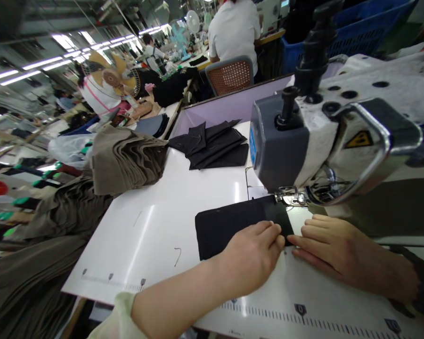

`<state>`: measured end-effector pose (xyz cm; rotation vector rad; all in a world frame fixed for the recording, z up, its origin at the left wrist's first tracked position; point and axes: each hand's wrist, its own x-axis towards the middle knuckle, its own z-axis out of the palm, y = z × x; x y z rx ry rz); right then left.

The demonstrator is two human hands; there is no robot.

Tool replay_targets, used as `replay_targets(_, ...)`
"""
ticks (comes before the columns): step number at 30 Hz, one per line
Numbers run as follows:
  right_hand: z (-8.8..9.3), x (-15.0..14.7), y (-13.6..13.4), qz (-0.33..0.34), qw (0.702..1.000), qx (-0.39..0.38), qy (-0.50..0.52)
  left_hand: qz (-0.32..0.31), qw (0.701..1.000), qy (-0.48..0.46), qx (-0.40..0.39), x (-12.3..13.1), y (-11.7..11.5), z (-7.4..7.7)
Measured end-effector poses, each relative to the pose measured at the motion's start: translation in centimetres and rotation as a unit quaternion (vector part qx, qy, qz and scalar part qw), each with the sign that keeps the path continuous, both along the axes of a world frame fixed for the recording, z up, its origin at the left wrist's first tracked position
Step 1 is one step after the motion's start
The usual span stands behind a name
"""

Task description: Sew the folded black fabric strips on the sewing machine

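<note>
A dark, roughly rectangular fabric piece [229,223] lies flat on the white sewing table [155,235]. Its far right corner reaches under the presser foot [293,197] of the sewing machine [281,136]. My left hand [254,256] rests on the near right part of the fabric, its fingers curled and pressed together on it; the fingertips are partly hidden. Beside the fabric's right edge, my right hand [334,247] lies with its fingers stretched out toward it, the lowest fingertips at the edge. Nothing shows in the right hand.
Several dark cut pieces [215,146] lie behind the fabric, left of the machine head. A stack of brown-grey fabric [127,160] stands at the table's left edge. A ruler scale [268,313] runs along the front. Beyond, a person in white [233,30] sits near a blue crate [367,30].
</note>
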<state>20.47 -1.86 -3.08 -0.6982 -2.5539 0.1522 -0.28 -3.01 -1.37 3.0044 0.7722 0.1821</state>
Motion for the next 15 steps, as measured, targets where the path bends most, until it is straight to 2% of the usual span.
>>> replay_targets(9, -0.6, -0.1, -0.1, -0.016, 0.999, 0.035, -0.010, 0.026, 1.000, -0.014, 0.000, -0.2, 0.5, -0.5)
replay_targets(15, -1.3, -0.1, 0.4, -0.074, 0.996, 0.043, -0.039, 0.024, 1.000, 0.005, 0.004, -0.3, 2.0, -0.8)
